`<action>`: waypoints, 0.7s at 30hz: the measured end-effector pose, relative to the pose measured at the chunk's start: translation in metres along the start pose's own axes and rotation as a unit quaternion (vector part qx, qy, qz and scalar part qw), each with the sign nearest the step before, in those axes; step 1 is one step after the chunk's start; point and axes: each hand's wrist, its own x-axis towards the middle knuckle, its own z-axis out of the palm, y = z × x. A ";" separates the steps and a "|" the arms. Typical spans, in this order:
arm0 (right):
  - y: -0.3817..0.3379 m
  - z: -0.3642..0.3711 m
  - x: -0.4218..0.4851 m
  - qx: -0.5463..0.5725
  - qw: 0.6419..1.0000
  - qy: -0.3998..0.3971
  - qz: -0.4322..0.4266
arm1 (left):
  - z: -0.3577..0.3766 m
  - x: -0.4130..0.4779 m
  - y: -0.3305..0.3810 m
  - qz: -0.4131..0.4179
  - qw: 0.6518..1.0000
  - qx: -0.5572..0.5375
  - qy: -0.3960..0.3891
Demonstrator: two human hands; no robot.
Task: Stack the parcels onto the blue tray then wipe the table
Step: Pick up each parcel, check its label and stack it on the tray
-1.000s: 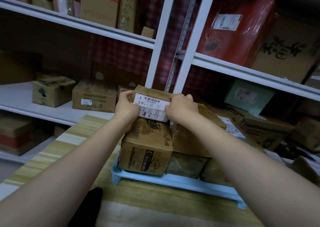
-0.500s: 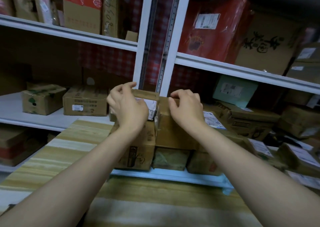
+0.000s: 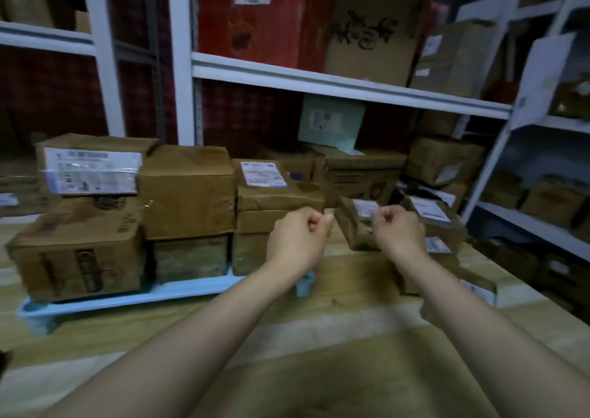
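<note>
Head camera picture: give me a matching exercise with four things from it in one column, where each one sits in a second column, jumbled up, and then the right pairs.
Things
1. light blue plastic tray
2. big red wrapped box
3. pale green flat box
4. small brown cardboard parcel with a white label

Places
A. below the white shelf board, at the back
B. on the wooden table, right of the tray
C. on top of the white shelf board
D. under the stacked brown parcels

Pairs: 1-D, 2-C, 3-A, 4-B
</note>
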 end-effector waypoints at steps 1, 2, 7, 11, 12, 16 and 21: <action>0.023 -0.008 0.005 -0.033 0.998 -0.011 0.058 | 0.019 -0.001 0.001 -0.008 0.999 -0.009 -0.030; 0.041 -0.014 0.008 -0.067 0.993 -0.014 0.101 | 0.032 -0.001 0.001 -0.020 0.998 -0.017 -0.056; 0.103 -0.035 0.016 -0.074 0.983 0.081 0.151 | 0.100 0.000 0.007 -0.082 0.983 -0.047 -0.157; 0.120 -0.041 0.022 0.008 0.977 0.059 0.205 | 0.132 -0.002 0.018 -0.125 0.963 -0.062 -0.230; 0.124 -0.042 0.021 0.045 0.973 0.043 0.221 | 0.140 -0.002 0.020 -0.139 0.958 -0.072 -0.241; 0.134 -0.033 0.016 0.198 0.948 -0.001 0.250 | 0.162 -0.008 0.023 -0.157 0.941 -0.094 -0.283; 0.128 -0.043 0.005 0.331 0.902 0.028 0.277 | 0.160 -0.015 0.025 -0.140 0.951 -0.149 -0.233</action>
